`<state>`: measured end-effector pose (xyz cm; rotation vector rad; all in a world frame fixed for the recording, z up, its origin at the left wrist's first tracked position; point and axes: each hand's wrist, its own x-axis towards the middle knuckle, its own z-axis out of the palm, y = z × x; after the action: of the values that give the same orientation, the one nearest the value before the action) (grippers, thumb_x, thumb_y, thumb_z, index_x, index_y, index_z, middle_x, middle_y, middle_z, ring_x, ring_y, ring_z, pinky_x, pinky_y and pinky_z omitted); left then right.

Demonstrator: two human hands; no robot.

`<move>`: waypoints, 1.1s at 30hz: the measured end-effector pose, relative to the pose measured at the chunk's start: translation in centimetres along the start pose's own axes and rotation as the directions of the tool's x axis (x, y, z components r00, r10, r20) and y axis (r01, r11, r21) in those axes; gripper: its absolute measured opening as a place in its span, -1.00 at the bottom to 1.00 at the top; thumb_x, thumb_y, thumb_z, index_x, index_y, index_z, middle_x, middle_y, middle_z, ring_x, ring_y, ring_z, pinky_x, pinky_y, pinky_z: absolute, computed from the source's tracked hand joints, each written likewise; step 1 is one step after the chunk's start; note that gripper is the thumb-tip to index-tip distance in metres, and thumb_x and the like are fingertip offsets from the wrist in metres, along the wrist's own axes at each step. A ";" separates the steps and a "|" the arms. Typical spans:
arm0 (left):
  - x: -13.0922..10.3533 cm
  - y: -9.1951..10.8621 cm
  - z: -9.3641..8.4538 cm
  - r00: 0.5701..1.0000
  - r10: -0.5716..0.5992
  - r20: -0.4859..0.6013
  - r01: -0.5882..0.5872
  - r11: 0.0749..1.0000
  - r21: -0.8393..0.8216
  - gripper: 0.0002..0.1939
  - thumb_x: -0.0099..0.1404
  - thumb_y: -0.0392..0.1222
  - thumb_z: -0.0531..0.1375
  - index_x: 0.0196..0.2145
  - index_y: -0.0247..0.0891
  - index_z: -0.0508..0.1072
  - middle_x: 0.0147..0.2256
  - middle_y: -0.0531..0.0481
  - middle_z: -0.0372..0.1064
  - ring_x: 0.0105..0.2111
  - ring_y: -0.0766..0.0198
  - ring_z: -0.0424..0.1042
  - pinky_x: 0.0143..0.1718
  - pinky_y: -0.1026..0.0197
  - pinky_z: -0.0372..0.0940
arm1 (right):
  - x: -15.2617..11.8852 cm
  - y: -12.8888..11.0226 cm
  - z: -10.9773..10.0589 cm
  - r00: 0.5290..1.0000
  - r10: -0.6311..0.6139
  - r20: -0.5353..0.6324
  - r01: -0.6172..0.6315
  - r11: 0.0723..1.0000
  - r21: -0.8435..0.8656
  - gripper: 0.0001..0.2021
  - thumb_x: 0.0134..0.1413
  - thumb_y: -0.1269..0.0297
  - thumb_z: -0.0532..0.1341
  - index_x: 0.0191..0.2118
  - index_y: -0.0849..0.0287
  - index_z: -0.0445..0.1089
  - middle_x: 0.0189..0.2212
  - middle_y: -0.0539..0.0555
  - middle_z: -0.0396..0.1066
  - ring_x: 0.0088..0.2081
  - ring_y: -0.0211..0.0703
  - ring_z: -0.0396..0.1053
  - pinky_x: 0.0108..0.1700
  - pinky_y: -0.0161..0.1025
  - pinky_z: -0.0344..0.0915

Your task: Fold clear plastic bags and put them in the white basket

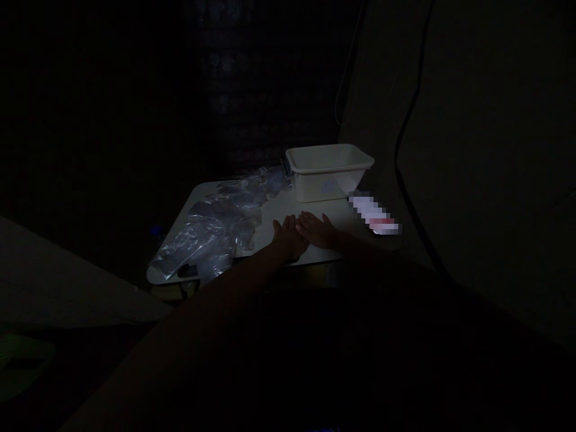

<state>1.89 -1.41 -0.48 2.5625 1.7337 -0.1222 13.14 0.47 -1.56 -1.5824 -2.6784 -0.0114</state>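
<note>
Near the front edge of a small white table (pixel 279 210), my left hand (pixel 290 237) and my right hand (pixel 316 230) lie close together, their fingers meeting or overlapping. Both look flat, with fingers stretched out, and no held thing shows in either. To the left of them spreads a heap of clear plastic bags (pixel 216 222), crinkled and shiny. Behind my hands stands a white plastic tub (pixel 326 183) with a wide rim. The dim light hides what lies under my palms.
A lit, blurred-out phone-like screen (pixel 375 215) lies at the table's right side. A dark cable (pixel 398 156) hangs along the right wall. A small dark object (pixel 188 270) sits at the front left corner by the bags. A pale panel (pixel 67 276) stands at left.
</note>
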 end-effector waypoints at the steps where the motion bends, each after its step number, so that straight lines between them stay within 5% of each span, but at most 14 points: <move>1: 0.0 0.0 0.0 1.000 0.001 -0.002 -0.001 1.000 -0.001 -0.38 0.14 0.01 -0.26 0.08 -0.42 -0.17 0.10 -0.24 -0.28 0.08 0.03 -0.30 -0.04 -0.17 -0.31 | 0.0 0.0 0.0 1.000 -0.004 0.002 0.004 1.000 0.004 -0.52 0.07 0.16 -0.31 0.06 0.26 -0.08 0.10 0.17 -0.16 0.11 -0.12 -0.24 -0.01 0.13 -0.19; 18: 0.3 0.0 0.0 1.000 0.003 0.008 -0.003 1.000 0.018 -0.36 0.11 0.03 -0.25 0.09 -0.39 -0.18 0.11 -0.23 -0.29 0.08 0.03 -0.29 -0.07 -0.22 -0.31 | 0.4 0.0 -0.3 0.995 0.031 0.097 -0.038 0.997 0.068 -0.47 0.04 0.09 -0.37 0.08 0.23 -0.13 0.12 0.15 -0.22 0.12 -0.12 -0.29 0.01 0.13 -0.25; 33: 0.4 -0.2 0.3 1.000 0.001 0.000 -0.001 1.000 0.004 -0.34 0.11 0.07 -0.26 0.09 -0.37 -0.18 0.11 -0.22 -0.29 0.08 0.04 -0.30 -0.06 -0.20 -0.35 | 0.1 0.1 0.0 0.999 0.014 0.036 -0.015 0.999 0.047 -0.52 0.06 0.15 -0.30 0.07 0.24 -0.08 0.11 0.16 -0.18 0.11 -0.13 -0.26 -0.01 0.14 -0.22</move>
<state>1.83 -1.03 -0.78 2.5663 1.7333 -0.1255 13.13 0.62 -1.58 -1.6037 -2.6727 0.0810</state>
